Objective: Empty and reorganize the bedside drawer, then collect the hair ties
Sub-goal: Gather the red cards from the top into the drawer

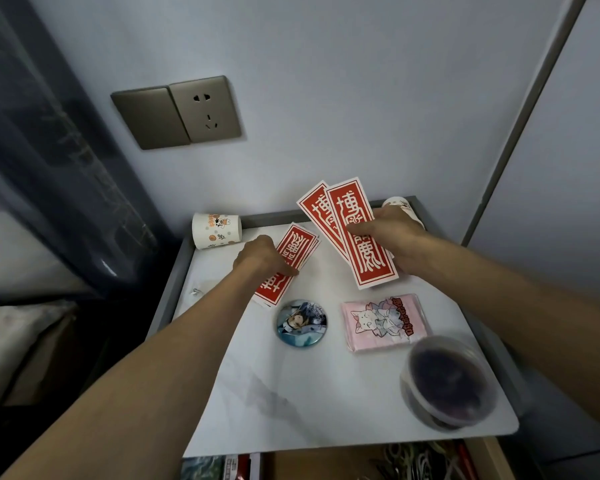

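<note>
Mid-emptying: our right hand (392, 233) pinches two red cards (347, 206), left hand (261, 255) grips the card stack (299, 244); drawer (309, 466) not empty (hair ties uncollected).

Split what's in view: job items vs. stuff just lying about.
Job: left hand holding the red card stack; right hand holding the fanned red cards; round badge, pink packet, lidded tub on the tabletop; open drawer below.
Lying about: left paper cup, right paper cup, wall socket.
</note>
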Action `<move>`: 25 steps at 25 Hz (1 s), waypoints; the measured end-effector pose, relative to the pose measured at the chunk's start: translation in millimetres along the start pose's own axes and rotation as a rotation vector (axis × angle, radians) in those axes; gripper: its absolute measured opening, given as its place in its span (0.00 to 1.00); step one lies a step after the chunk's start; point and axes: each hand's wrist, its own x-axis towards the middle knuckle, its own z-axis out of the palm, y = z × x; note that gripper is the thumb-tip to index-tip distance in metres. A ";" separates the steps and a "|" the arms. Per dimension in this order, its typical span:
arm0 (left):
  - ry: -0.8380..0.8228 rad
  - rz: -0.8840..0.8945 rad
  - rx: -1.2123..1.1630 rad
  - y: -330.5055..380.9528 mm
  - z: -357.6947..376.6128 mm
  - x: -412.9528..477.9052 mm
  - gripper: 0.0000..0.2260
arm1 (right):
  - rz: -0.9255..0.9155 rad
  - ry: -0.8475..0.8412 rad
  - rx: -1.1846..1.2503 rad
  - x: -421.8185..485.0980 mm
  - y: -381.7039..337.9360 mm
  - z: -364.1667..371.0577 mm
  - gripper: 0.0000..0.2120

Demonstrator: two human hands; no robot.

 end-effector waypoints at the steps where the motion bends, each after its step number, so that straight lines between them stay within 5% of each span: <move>1: 0.050 0.028 -0.052 1.0 -2.5 -1.8 0.19 | -0.004 -0.008 0.016 -1.5 -0.4 0.1 0.09; 5: 0.186 0.139 -0.381 3.8 -37.8 -35.2 0.08 | -0.060 -0.055 0.076 -21.5 -11.1 3.2 0.11; 8: 0.091 0.234 -0.540 -16.2 -69.2 -103.3 0.04 | -0.165 -0.050 0.093 -65.9 -29.9 7.1 0.10; 16: -0.424 0.270 -0.430 -114.1 -28.0 -263.7 0.23 | -0.262 -0.320 -0.261 -207.0 7.9 47.7 0.13; 25: -0.349 0.209 -0.669 -165.2 13.6 -274.6 0.17 | -0.169 -0.275 -0.294 -243.3 58.6 68.9 0.09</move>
